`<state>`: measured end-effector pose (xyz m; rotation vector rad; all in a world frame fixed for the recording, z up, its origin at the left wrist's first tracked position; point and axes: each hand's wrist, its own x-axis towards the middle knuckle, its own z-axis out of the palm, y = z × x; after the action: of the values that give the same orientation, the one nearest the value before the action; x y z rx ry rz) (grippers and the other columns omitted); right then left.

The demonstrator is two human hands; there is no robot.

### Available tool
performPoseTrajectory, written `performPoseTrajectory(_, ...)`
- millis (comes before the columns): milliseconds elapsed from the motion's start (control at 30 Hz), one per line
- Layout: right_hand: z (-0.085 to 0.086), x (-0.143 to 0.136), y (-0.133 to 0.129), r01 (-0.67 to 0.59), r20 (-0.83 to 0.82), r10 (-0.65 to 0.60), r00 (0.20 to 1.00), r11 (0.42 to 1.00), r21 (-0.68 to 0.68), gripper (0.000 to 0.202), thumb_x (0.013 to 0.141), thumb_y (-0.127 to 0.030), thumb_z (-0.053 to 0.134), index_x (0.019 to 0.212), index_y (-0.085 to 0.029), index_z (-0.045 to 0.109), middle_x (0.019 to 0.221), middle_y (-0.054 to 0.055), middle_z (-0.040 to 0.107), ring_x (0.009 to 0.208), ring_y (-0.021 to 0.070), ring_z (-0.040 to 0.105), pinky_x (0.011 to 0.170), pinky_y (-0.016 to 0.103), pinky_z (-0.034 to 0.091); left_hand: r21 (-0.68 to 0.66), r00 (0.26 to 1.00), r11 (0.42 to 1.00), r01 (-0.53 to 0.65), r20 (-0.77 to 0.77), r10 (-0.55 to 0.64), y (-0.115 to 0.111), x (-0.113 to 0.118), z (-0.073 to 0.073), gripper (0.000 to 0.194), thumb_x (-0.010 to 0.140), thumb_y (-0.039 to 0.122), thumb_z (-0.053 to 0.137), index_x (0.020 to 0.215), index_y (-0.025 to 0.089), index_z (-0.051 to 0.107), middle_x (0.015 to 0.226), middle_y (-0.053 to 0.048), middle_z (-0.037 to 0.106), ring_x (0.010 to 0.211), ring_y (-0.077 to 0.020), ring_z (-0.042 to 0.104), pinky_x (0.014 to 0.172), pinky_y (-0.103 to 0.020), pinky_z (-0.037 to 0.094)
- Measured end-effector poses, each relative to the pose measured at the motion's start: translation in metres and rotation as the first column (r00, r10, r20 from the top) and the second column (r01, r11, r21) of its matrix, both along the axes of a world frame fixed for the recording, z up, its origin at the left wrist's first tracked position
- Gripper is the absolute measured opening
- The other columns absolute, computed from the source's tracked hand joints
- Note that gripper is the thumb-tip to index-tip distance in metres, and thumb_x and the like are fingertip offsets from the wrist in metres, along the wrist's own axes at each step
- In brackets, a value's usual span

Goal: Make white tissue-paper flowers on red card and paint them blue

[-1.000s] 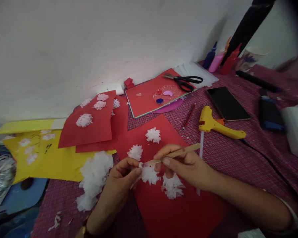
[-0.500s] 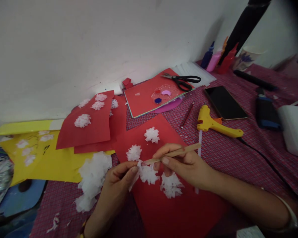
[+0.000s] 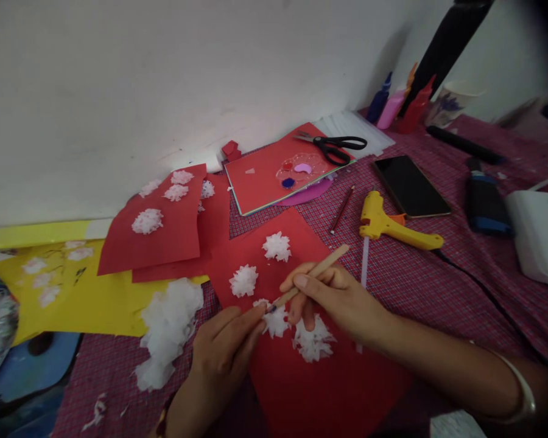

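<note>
My right hand point(image 3: 322, 289) grips a flat wooden craft stick point(image 3: 329, 260) between thumb and fingers, its lower tip dark and pointing down-left. My left hand point(image 3: 231, 340) is closed, fingertips pinched right at that tip. A bit of white tissue paper point(image 3: 260, 302) shows at its fingers; most of it is hidden. Below both hands lies a red sheet of paper point(image 3: 319, 389) bearing white tissue-paper flowers, among them one flower point(image 3: 243, 280) left of the stick and another point(image 3: 314, 339) under my right hand. A heap of white tissue pieces point(image 3: 168, 328) sits left of my left hand.
To the right are a yellow glue gun point(image 3: 383, 225) with its cord, a pencil point(image 3: 342, 210) and a phone point(image 3: 411, 185). Scissors point(image 3: 333, 146) and a paint palette point(image 3: 296, 172) rest on stacked paper. Paint bottles point(image 3: 395, 106) stand behind. Flowered red sheets point(image 3: 173, 234) overlap yellow paper point(image 3: 105, 304).
The stick has turned steeper, its upper end swinging toward me less and its tip lower. My left hand has rolled over, fingers now covering most of the tissue piece. The view shifted slightly.
</note>
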<state>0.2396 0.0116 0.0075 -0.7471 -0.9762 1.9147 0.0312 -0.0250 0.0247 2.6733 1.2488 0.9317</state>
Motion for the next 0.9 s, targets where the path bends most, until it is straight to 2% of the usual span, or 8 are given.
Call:
performPoseTrajectory(133,0.000,-0.002,-0.001,-0.038,-0.069,0.032,0.997,0.996,-0.082,0.023,0.092,-0.038,0.054,0.091,-0.016,0.060,0.058,-0.001,0.069,0.041,0.0073,0.058,0.040,0.016,0.046,0.081,0.992,0.997,-0.021,-0.126,0.031,-0.004,-0.003,-0.001,0.020,0.095,0.018,0.050,0.112,0.016,0.061,0.085,-0.005,0.071,0.074,-0.0143,0.065,0.066,-0.023,0.052)
performPoseTrajectory(300,0.001,0.001,-0.001,-0.159,-0.162,0.160,0.974,0.987,0.018,0.024,0.087,-0.039,0.064,0.093,-0.016,0.060,0.073,0.001,0.072,0.046,0.0066,0.061,0.044,0.016,0.047,-0.009,0.999,1.000,0.020,-0.039,-0.020,-0.001,-0.001,0.001,0.016,0.095,0.013,0.048,0.107,0.016,0.059,0.077,-0.003,0.069,0.065,-0.0117,0.061,0.059,-0.020,0.049)
performPoseTrajectory(467,0.006,0.001,0.000,-0.041,0.008,0.040,0.999,0.991,0.130,0.025,0.084,-0.038,0.067,0.079,-0.014,0.067,0.065,0.000,0.067,0.049,0.0054,0.058,0.046,0.015,0.047,-0.057,0.999,0.998,0.033,-0.027,-0.035,0.000,0.006,0.004,0.015,0.095,0.013,0.047,0.102,0.017,0.059,0.076,-0.002,0.069,0.063,-0.0103,0.061,0.060,-0.018,0.050)
performPoseTrajectory(567,0.004,0.000,0.003,0.011,0.048,-0.017,0.999,0.993,0.119,0.030,0.085,-0.042,0.064,0.073,-0.015,0.064,0.063,0.000,0.066,0.046,0.0054,0.055,0.043,0.016,0.045,-0.037,0.997,0.999,0.017,-0.069,-0.020,0.002,0.006,0.003,0.015,0.095,0.014,0.047,0.101,0.016,0.061,0.071,-0.002,0.067,0.058,-0.0102,0.060,0.057,-0.018,0.049)
performPoseTrajectory(700,-0.002,0.004,0.012,0.094,0.111,-0.103,0.988,0.992,0.087,0.022,0.089,-0.036,0.058,0.079,-0.016,0.060,0.066,-0.001,0.066,0.045,0.0058,0.054,0.044,0.019,0.044,-0.088,0.995,0.992,-0.094,-0.044,0.091,0.007,-0.005,-0.001,0.014,0.092,0.019,0.052,0.097,0.016,0.065,0.080,-0.003,0.073,0.066,-0.0115,0.068,0.061,-0.017,0.052)
performPoseTrajectory(767,-0.005,0.008,0.018,0.091,0.160,-0.105,0.981,0.991,0.096,0.014,0.090,-0.029,0.056,0.084,-0.016,0.059,0.070,-0.001,0.066,0.048,0.0062,0.055,0.048,0.020,0.046,-0.175,0.984,0.968,-0.179,-0.043,0.174,0.007,-0.013,-0.003,0.016,0.090,0.021,0.054,0.099,0.018,0.067,0.087,-0.002,0.075,0.071,-0.0122,0.070,0.065,-0.018,0.054)
performPoseTrajectory(833,-0.007,0.010,0.021,0.054,0.196,-0.074,0.978,0.993,0.104,0.008,0.091,-0.024,0.053,0.089,-0.017,0.057,0.074,0.000,0.065,0.052,0.0069,0.056,0.051,0.021,0.047,-0.288,0.968,0.926,-0.243,-0.010,0.251,0.006,-0.021,-0.006,0.017,0.088,0.023,0.057,0.098,0.021,0.070,0.088,0.000,0.075,0.070,-0.0125,0.070,0.066,-0.018,0.054)
performPoseTrajectory(900,-0.010,0.010,0.023,0.002,0.239,-0.029,0.970,0.993,0.116,0.007,0.092,-0.022,0.051,0.092,-0.017,0.056,0.078,0.000,0.064,0.057,0.0074,0.056,0.054,0.021,0.047,-0.443,0.936,0.846,-0.295,0.041,0.348,0.005,-0.025,-0.007,0.016,0.084,0.028,0.060,0.095,0.024,0.072,0.083,0.001,0.075,0.067,-0.0131,0.068,0.061,-0.019,0.053)
